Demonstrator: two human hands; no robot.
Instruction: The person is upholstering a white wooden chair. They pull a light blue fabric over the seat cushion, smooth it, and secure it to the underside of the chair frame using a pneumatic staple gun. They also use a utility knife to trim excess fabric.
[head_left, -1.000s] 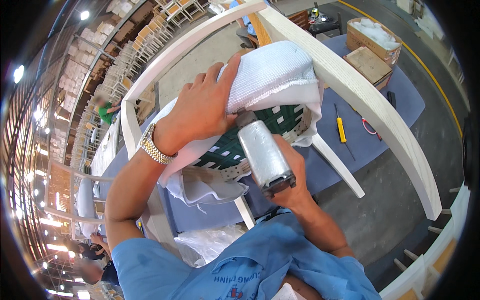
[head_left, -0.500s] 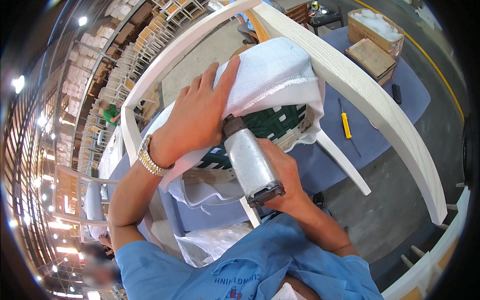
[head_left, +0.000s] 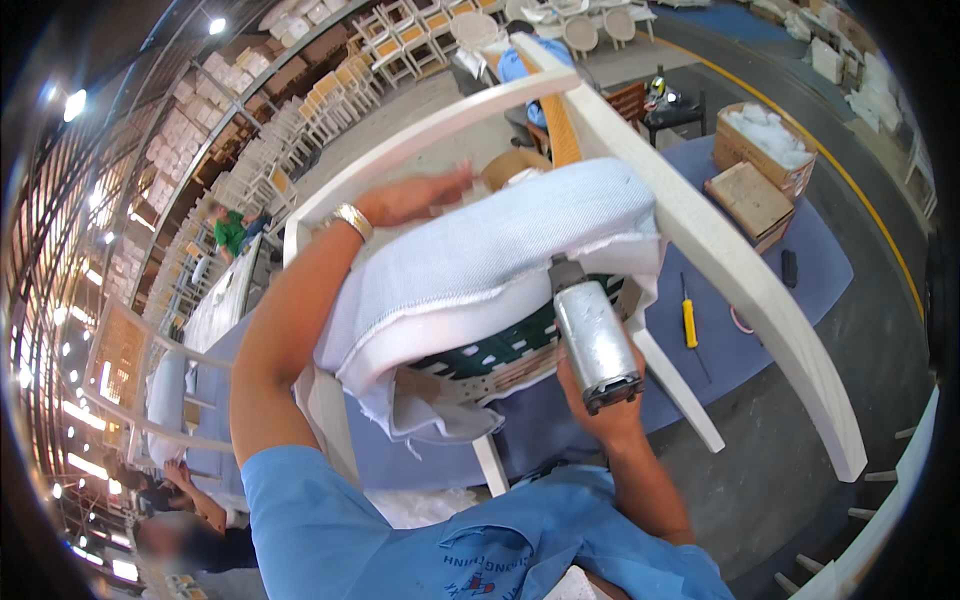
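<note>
A white-framed chair lies tipped in front of me, its padded seat (head_left: 500, 222) covered in pale woven fabric. Under the seat's frayed fabric edge, dark green webbing (head_left: 480, 358) shows across the wooden frame. My right hand (head_left: 606, 410) grips a silver staple gun (head_left: 598, 335), whose dark nose is at the fabric edge on the seat's underside. Beyond the seat's upper left side, my left hand (head_left: 415, 197) is stretched out with nothing in it; its fingers are blurred by motion. A metal-banded watch (head_left: 352, 220) circles that wrist.
On the blue-covered table (head_left: 815, 270) lie a yellow-handled screwdriver (head_left: 689, 322), a small black object (head_left: 790, 268) and cardboard boxes (head_left: 750, 205), one filled with white stuffing. The chair's long curved leg (head_left: 760, 300) arches on the right. Other people and rows of chairs are farther back.
My left hand has lifted off the fabric and moved to the seat's far side. The staple gun has shifted right along the edge. The view has tilted, showing more of the background.
</note>
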